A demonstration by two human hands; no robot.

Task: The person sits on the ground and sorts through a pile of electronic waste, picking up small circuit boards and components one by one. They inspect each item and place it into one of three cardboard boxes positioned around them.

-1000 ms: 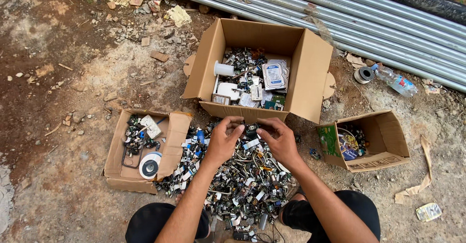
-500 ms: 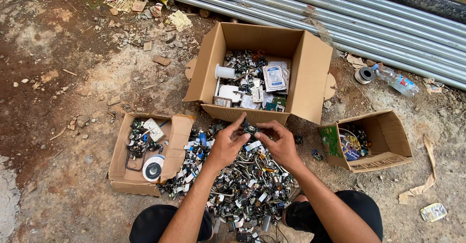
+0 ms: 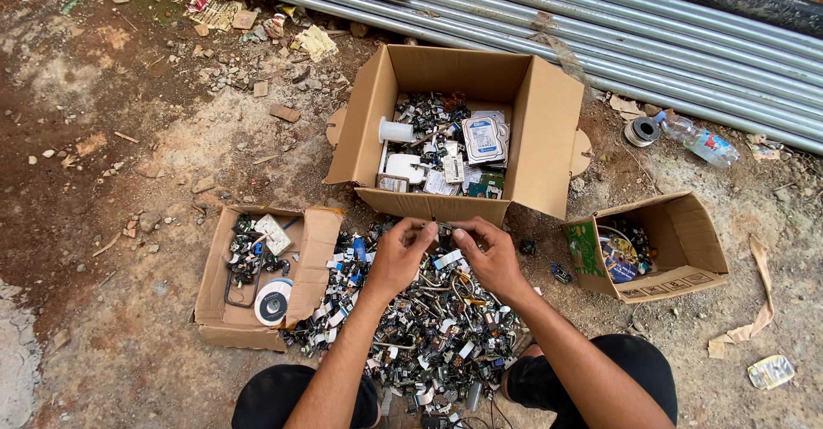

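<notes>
At the far left a low cardboard box (image 3: 257,296) lies flat on the dirt ground (image 3: 129,138), holding dark cable, a pale tag and a white disc-like reel; its right flap touches the edge of the heap of small electronic scrap (image 3: 429,335) that spreads between the person's knees. The left hand (image 3: 399,253) comes up from the lower left over that heap, its fingers bent and pinched together at the tips on a small dark part (image 3: 444,228), whose exact kind is too small to tell. The part sits at the fingertips, up and to the right of the left palm, held just above the heap and just in front of the near wall of the big open box (image 3: 454,129). It appears to run crosswise, from one hand to the other, though that is hard to read. The right hand (image 3: 490,258) meets it from the other side, fingers likewise closed on the right end, so the piece lies up and to the left of that palm; both hands are equally near, touching it at once, fingertips almost meeting. The big box behind holds a grey drive unit, a white spool and mixed boards. Farther right, well apart from the hands, a smaller box (image 3: 651,249) tipped on its side shows discs and coloured bits, and beyond it a plastic bottle (image 3: 699,142) lies by the stacked metal pipes (image 3: 600,18).
</notes>
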